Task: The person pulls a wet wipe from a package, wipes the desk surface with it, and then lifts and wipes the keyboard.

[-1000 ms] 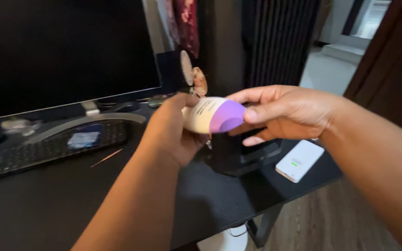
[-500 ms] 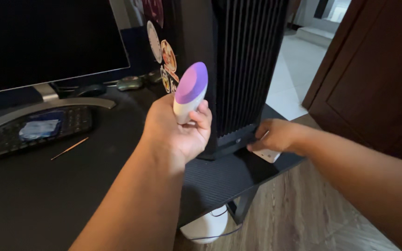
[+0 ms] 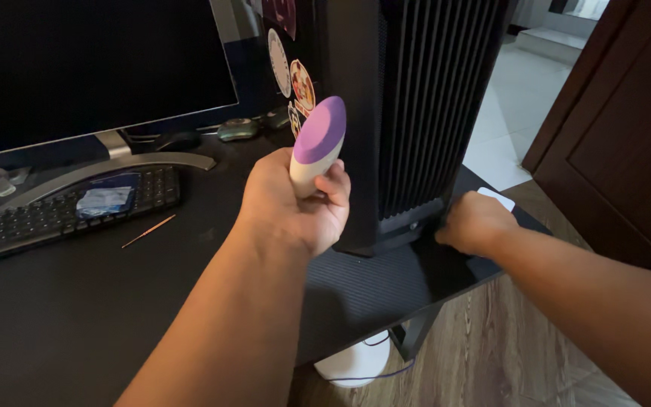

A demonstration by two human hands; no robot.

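Note:
My left hand [image 3: 295,207] is shut around a small cream bottle with a rounded purple cap [image 3: 316,147], held upright above the black desk [image 3: 77,301]. My right hand [image 3: 476,224] rests low at the desk's right edge, beside the base of a black computer tower [image 3: 416,113]. Its fingers are curled over a flat white device [image 3: 497,198], of which only one corner shows.
A dark monitor [image 3: 77,68] stands at the back left, with a black keyboard [image 3: 39,215] under its curved stand. A thin stick [image 3: 148,231] lies on the desk and a mouse [image 3: 236,130] sits behind. A dark wooden door [image 3: 619,128] is at the right. A white round object [image 3: 356,362] is under the desk.
My right hand let go of the bottle's purple cap and dropped to the white device at the desk edge. My left hand turned the bottle upright.

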